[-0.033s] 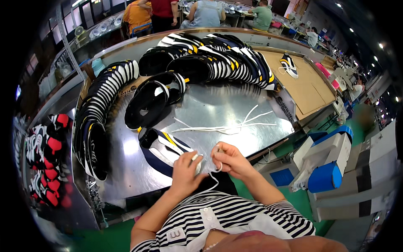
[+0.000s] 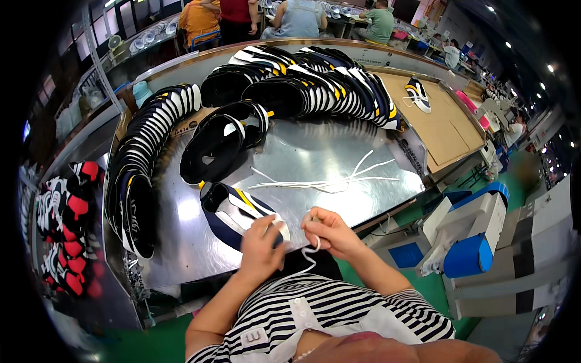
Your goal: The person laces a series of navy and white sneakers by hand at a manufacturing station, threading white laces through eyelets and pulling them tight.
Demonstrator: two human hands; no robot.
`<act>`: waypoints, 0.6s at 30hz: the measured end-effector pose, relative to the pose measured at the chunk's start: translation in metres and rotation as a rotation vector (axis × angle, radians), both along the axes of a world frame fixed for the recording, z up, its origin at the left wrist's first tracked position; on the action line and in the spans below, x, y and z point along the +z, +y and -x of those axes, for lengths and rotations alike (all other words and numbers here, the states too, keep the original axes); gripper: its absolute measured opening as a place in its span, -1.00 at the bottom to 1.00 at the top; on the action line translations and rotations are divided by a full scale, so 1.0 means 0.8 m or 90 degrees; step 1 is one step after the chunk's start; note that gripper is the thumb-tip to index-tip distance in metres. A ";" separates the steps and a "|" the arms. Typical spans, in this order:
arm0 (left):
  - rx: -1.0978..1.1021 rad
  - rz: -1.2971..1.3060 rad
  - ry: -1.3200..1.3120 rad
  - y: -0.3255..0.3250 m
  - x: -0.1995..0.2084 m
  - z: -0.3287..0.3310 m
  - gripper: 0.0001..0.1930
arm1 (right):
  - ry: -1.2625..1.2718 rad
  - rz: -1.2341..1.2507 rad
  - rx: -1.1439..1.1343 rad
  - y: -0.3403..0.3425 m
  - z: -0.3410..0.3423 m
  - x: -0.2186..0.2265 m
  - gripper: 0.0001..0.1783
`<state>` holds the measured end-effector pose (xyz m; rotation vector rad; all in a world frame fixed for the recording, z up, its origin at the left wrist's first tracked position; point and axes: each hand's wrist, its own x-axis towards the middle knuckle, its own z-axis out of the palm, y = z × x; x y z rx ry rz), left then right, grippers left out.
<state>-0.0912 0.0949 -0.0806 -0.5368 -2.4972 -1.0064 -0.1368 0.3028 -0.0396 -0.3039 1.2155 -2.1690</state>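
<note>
A navy, white and yellow shoe upper (image 2: 230, 212) lies at the table's near edge, its toe pointing towards me. Over that toe is my left hand (image 2: 261, 245), fingers bent and apart, slightly blurred; it appears to hold nothing. Just right of the toe, my right hand (image 2: 331, 231) pinches a white shoelace (image 2: 310, 261), whose loose part curls down towards my lap. Between the fingers the lace's end is too small to make out. Further up the metal table, several loose white laces (image 2: 327, 184) lie crossed over one another.
Nested shoe uppers curve along the table's left side (image 2: 148, 139) and back (image 2: 321, 91). Two black-lined uppers (image 2: 212, 151) sit nearer. A laced shoe (image 2: 417, 95) lies on cardboard (image 2: 445, 130) at right. Red-and-black uppers (image 2: 75, 236) hang at far left. A blue-and-white machine (image 2: 469, 242) stands right.
My left hand has shifted slightly left and nearer to me over the toe. My right hand has barely moved and keeps its pinch on the shoelace.
</note>
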 end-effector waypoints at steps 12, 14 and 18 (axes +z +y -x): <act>-0.013 0.022 -0.732 -0.155 0.012 0.077 -0.38 | 0.219 -0.313 -0.132 -0.122 0.026 -0.110 -0.85; 0.003 -0.055 -0.871 -0.152 0.009 0.088 -0.32 | 0.188 -0.346 -0.125 -0.122 0.028 -0.099 -0.83; 0.005 -0.240 -1.000 -0.130 -0.019 0.090 -0.37 | 0.246 -0.358 -0.195 -0.122 0.038 -0.098 -0.85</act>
